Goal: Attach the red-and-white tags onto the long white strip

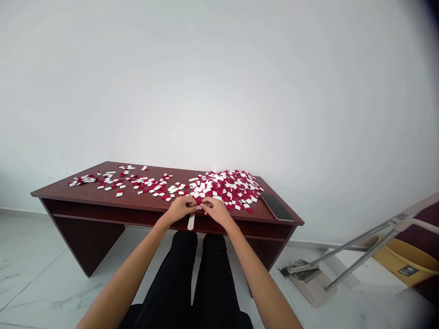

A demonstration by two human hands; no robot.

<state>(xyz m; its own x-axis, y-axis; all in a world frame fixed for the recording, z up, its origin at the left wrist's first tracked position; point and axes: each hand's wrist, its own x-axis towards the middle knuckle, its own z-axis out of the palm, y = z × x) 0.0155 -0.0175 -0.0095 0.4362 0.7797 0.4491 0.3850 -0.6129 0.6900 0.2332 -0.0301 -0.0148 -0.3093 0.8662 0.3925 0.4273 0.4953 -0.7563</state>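
My left hand (181,208) and my right hand (216,210) meet at the front edge of the table, thumbs and fingers pinched. Between their fingertips is a small red-and-white tab (198,201), partly covered by the fingers. A pale strip with a rounded end (191,222) hangs down below my left fingertips, over the table's edge; its upper end is hidden. Just beyond my right hand rises a heap of similar red-and-white tabs (228,186). More loose tabs (147,183) lie scattered beyond my left hand and towards the left.
The dark red-brown table (82,194) stands against a white wall (212,91). A dark phone (277,207) lies at its right end. On the floor to the right are a long-handled dustpan (313,285) and a yellow bin (404,260). My black-trousered legs (202,274) are under the table.
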